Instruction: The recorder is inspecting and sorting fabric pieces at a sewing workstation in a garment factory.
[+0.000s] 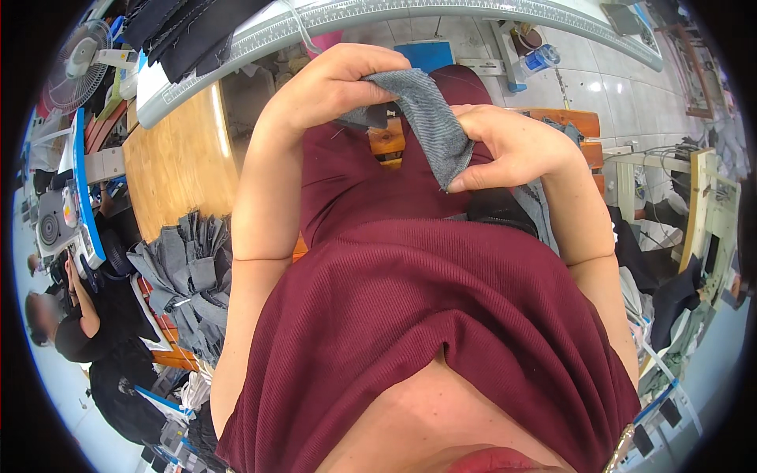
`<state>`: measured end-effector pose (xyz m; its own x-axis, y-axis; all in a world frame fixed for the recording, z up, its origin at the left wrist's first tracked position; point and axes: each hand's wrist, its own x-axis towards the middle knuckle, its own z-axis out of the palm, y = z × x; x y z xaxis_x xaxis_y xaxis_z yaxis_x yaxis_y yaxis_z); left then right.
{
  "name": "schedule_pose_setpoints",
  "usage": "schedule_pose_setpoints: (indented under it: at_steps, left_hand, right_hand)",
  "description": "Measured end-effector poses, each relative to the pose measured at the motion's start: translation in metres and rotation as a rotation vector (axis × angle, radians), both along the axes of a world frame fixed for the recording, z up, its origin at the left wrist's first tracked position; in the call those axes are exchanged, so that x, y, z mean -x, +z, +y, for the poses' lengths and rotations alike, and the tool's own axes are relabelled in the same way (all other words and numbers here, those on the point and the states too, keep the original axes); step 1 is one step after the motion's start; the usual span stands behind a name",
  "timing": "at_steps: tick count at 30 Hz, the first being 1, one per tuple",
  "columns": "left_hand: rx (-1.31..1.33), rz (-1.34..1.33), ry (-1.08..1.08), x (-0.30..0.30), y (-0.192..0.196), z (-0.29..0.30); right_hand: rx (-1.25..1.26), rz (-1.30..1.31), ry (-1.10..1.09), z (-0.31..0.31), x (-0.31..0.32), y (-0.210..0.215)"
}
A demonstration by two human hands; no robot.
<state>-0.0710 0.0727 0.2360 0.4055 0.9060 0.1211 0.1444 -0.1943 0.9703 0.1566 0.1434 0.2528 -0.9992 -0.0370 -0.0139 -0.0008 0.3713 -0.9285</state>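
A strip of grey-blue denim (430,118) hangs slantwise between my two hands, above my lap. My left hand (335,83) is closed on its upper end, thumb on the near side. At the lower right end, my right hand (512,146) pinches the denim between thumb and fingers, and a corner sticks out by the thumb tip. Some of the right fingers are hidden behind the cloth. Under my left hand another dark denim piece (363,118) shows, partly covered; I cannot make out whether it is joined to the strip.
Ahead is a table edge with a ruler strip (378,22), bearing dark cloth pieces (185,35). A wooden panel (173,150) and a heap of denim pieces (189,276) lie at left. Farther left, a person (75,323) sits by a machine. A plastic bottle (540,59) is beyond my right hand.
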Motion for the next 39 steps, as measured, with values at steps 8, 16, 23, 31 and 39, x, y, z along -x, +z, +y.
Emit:
schedule_pose_setpoints:
  at_steps: [8, 16, 23, 31, 39]
  left_hand:
    - [0.044, -0.038, 0.057, 0.006, -0.003, -0.005]
    - [0.017, -0.062, 0.121, 0.001, 0.003, -0.006]
    - [-0.268, 0.148, 0.424, -0.015, 0.020, -0.019]
    - [-0.643, 0.302, 0.663, -0.078, 0.013, -0.016]
    - [-0.287, -0.159, 0.432, -0.060, 0.016, -0.025]
  right_hand:
    - [-0.035, 0.032, -0.019, 0.003, 0.002, 0.008]
    - [-0.072, 0.080, -0.036, 0.009, 0.004, 0.016]
    - [-0.296, 0.336, -0.580, 0.021, 0.011, 0.033]
    - [-0.947, 0.833, -0.973, 0.046, 0.033, 0.016]
    - [-0.720, 0.833, -0.910, 0.021, 0.035, 0.012]
